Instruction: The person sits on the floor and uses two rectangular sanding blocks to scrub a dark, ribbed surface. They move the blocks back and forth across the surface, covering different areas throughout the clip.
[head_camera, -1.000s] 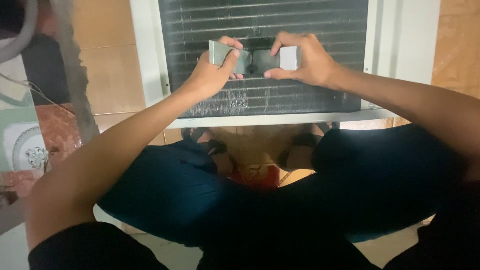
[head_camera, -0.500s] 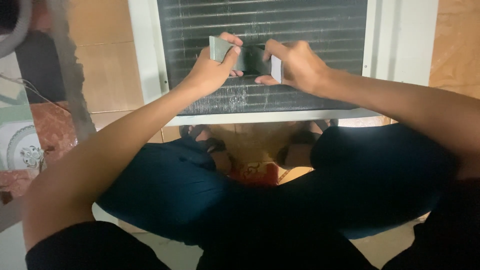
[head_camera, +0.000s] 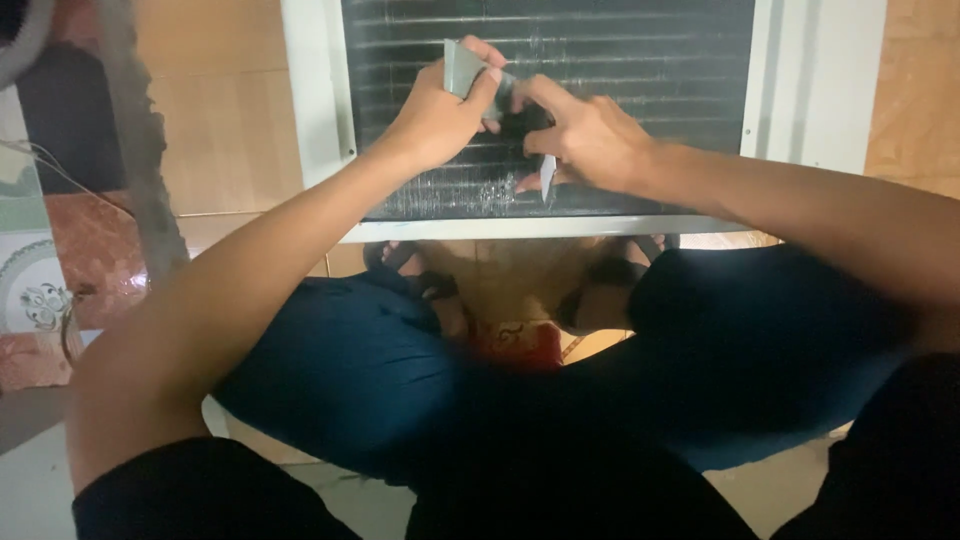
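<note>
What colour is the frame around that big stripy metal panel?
White. The frame borders the dark finned panel; the head view shows it best.

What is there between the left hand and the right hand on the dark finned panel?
In the head view, a small grey tool spans between the left hand and right hand, over the finned panel.

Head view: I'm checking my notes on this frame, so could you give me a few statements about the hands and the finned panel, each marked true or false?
1. Both hands, left hand and right hand, are on a flat grey tool held against the dark finned panel. True.
2. The panel sits in a red frame. False: the frame is white.
3. The person wears dark blue trousers. True.
4. The right hand rests on the knee. False: it is up at the panel.
</note>
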